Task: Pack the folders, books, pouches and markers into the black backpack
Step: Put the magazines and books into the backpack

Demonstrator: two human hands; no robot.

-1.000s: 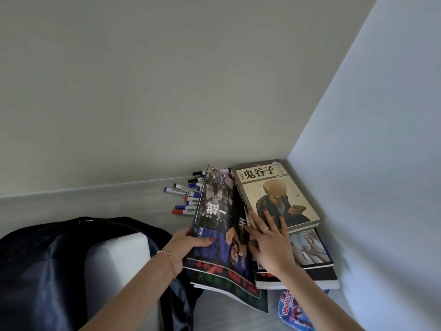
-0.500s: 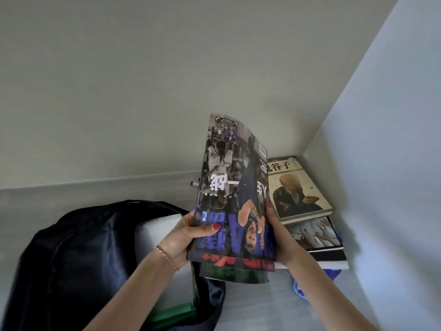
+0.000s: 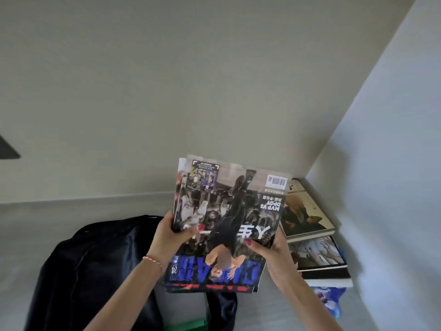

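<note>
Above the open mouth of the black fabric backpack (image 3: 95, 266), you held a small stack of glossy magazines (image 3: 226, 223) upright and cover toward you, printed upside down. Your left hand (image 3: 169, 240) gripped the left edge, thumb across the cover and fingers (image 3: 167, 219) curled behind; your right hand (image 3: 272, 249) gripped the lower right edge the same way, thumb on the front. At least two issues showed, their bottom edges slightly stepped. The backpack lay on the pale grey bench (image 3: 23, 247) just left of and below the stack, with a white folder-like slab (image 3: 179, 304) and something green (image 3: 191, 324) already inside. To do this step well, you probably wanted to square the loose issues first, since thin glossy covers slide against each other, then lower them flat against the white slab so no corner curled. One hand could have spread the opening while the other fed the stack down. Several thicker books (image 3: 310, 235) waited stacked in the corner to your right, over a blue printed pouch (image 3: 331, 299). No markers were visible.
</note>
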